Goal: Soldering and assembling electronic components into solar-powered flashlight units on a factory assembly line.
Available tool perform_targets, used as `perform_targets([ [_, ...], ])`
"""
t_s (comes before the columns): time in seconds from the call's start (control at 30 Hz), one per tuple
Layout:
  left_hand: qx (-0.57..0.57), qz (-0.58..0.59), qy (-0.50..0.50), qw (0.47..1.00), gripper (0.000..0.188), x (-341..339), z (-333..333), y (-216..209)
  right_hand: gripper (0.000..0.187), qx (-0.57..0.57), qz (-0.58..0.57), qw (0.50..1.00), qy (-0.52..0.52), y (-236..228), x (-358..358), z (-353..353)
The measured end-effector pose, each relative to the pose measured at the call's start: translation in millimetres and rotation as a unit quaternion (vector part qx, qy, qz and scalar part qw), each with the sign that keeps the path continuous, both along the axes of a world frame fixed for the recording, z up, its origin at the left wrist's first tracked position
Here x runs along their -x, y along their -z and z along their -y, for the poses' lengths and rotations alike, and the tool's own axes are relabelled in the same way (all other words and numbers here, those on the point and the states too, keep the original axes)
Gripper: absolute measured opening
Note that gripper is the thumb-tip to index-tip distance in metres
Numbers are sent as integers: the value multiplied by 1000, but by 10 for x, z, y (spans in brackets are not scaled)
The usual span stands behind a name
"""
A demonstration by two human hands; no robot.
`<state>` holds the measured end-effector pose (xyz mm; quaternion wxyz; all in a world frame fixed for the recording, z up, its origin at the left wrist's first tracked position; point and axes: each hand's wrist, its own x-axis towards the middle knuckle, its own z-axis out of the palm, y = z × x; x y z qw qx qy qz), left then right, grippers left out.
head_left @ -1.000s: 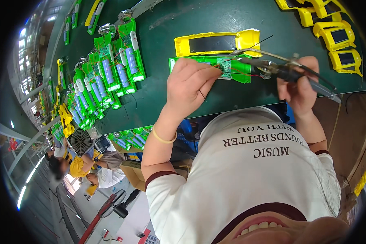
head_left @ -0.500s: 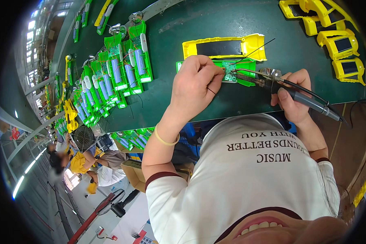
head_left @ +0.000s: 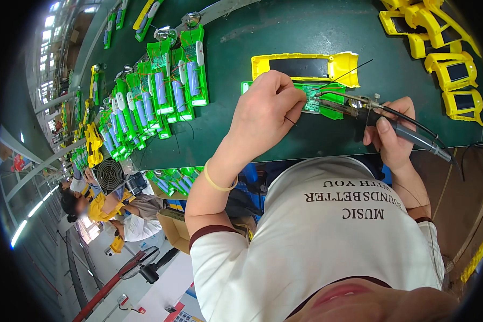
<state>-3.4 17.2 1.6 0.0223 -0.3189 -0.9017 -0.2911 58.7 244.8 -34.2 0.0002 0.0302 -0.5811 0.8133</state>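
My left hand [head_left: 268,110] is closed in a pinch over a green plastic housing [head_left: 335,98], and a thin black wire [head_left: 291,122] sticks out below its fingers. Inside that housing lies a small green circuit board [head_left: 312,104]; the pinching fingertips hide part of it. My right hand [head_left: 394,137] grips a soldering iron [head_left: 421,140] with a thin metal feed tube [head_left: 351,96] along it. The tube's end and the iron's tip reach the board close to my left fingertips; whether they touch it I cannot tell. Just beyond lies a yellow shell [head_left: 346,71] with a dark panel [head_left: 306,67].
Many green housings with blue cylindrical cells [head_left: 161,88] crowd the left of the dark green table [head_left: 225,53]. Yellow shells [head_left: 459,72] pile up at the far right. A round black fan grille [head_left: 110,176] and a co-worker in yellow [head_left: 103,206] are farther left.
The whole view has shifted slightly, so table, parts and hands appear a little further right and lower. Both hands keep their holds, with the iron still at the board.
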Motion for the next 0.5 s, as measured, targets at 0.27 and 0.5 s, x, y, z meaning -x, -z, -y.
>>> perform_targets([
  [0.27, 46, 8, 20, 999, 8, 40, -11, -125, 23, 6, 46, 997, 55, -18, -19, 4],
  [0.5, 32, -1, 15, 999, 7, -59, -10, -58, 25, -52, 57, 986, 149, 136, -110, -68],
])
